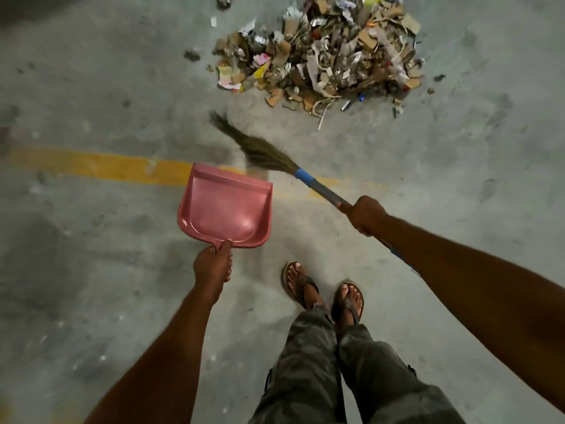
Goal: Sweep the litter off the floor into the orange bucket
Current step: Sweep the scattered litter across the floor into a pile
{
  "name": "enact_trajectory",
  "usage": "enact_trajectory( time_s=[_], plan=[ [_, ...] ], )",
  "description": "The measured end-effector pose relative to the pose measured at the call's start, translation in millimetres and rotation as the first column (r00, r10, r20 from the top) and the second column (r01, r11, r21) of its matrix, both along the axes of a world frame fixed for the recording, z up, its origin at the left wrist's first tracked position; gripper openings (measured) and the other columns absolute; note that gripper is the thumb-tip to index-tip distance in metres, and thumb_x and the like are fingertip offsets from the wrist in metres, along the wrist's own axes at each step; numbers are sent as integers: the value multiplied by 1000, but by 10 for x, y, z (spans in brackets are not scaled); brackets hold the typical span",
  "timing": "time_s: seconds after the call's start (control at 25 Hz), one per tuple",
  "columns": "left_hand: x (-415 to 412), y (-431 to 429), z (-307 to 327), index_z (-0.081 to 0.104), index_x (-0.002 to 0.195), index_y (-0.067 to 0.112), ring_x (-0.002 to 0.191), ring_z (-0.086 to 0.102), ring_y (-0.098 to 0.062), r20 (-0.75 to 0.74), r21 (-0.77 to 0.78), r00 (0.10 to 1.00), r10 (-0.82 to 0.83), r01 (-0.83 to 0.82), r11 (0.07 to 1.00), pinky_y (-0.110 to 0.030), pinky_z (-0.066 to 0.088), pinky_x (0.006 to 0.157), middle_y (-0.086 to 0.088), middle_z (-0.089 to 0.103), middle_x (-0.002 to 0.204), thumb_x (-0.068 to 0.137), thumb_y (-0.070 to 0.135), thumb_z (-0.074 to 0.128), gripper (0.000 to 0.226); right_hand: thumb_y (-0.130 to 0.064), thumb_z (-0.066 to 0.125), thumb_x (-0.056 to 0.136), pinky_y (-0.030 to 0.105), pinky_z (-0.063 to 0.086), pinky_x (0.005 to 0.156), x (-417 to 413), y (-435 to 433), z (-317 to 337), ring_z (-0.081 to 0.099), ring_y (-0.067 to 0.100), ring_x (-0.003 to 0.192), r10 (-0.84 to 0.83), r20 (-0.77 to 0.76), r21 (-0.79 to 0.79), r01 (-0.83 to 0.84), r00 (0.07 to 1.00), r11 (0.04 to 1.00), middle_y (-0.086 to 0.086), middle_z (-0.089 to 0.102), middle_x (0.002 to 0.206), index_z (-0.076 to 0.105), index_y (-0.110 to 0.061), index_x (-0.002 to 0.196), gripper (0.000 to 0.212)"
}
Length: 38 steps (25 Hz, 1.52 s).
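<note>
A heap of torn cardboard, paper and foil litter (324,53) lies on the grey concrete floor (91,87), at the top of the view, well ahead of the person's sandalled feet (324,289). The left hand (213,264) grips the handle of a pink plastic dustpan (226,206), fingers curled round it, the pan empty. The right hand (363,214) clasps the grey, blue-taped handle of a grass broom (260,151), whose bristles point toward the heap without touching it. A worn yellow painted line (101,166) crosses the floor behind the pan.
</note>
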State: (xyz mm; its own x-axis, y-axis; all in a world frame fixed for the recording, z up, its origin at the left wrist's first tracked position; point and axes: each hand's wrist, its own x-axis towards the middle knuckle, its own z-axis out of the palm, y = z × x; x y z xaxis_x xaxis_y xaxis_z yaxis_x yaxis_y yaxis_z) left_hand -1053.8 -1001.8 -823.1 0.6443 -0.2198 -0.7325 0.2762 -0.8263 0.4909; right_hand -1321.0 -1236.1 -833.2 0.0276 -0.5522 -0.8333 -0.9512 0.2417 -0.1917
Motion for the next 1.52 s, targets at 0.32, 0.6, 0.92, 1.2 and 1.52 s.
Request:
enact_trajectory(
  time_s=[0.32, 0.6, 0.92, 1.2, 1.52],
  plan=[
    [335, -659, -28, 64, 73, 8, 34, 40, -10, -34, -120, 998, 45, -49, 992, -19, 34, 36, -4, 51, 53, 97, 33, 68, 35, -69, 49, 96, 30, 45, 44, 442, -434, -3, 62, 28, 49, -363, 75, -270, 369, 929, 889, 18, 69, 82, 63, 1, 95, 71],
    [616, -1265, 124, 62, 68, 12, 39, 43, -14, -35, -168, 999, 6, -12, 986, -20, 36, 38, -2, 53, 52, 95, 38, 68, 38, -71, 53, 93, 38, 55, 49, 463, -525, 311, 58, 28, 46, -365, 219, -302, 419, 905, 857, 13, 62, 67, 54, -10, 73, 64],
    [1492, -1419, -11, 63, 71, 10, 43, 45, -16, 77, -71, 992, 99, -94, 993, -22, 38, 41, -4, 53, 56, 98, 32, 67, 35, -74, 39, 96, 37, 52, 60, 1670, -969, -67, 62, 33, 64, 109, 155, -158, -84, 982, 984, 9, 57, 64, 51, -12, 67, 69],
    [2028, -1822, -238, 64, 76, 8, 39, 42, -12, 46, -55, 995, 86, -84, 995, -21, 35, 40, -2, 52, 55, 97, 34, 67, 33, -53, 59, 99, 24, 42, 40, 2659, -1464, -459, 49, 23, 33, -370, 106, 144, 354, 923, 924, 11, 55, 48, 57, -4, 69, 58],
    [2149, -2326, 107, 63, 67, 11, 38, 45, -18, -10, -122, 975, -224, 221, 968, -23, 37, 42, -3, 54, 52, 92, 43, 68, 40, -63, 54, 97, 32, 53, 48, 2031, -1183, 124, 58, 25, 46, -664, 26, -162, 659, 747, 735, 12, 64, 67, 67, 0, 92, 65]
  ],
)
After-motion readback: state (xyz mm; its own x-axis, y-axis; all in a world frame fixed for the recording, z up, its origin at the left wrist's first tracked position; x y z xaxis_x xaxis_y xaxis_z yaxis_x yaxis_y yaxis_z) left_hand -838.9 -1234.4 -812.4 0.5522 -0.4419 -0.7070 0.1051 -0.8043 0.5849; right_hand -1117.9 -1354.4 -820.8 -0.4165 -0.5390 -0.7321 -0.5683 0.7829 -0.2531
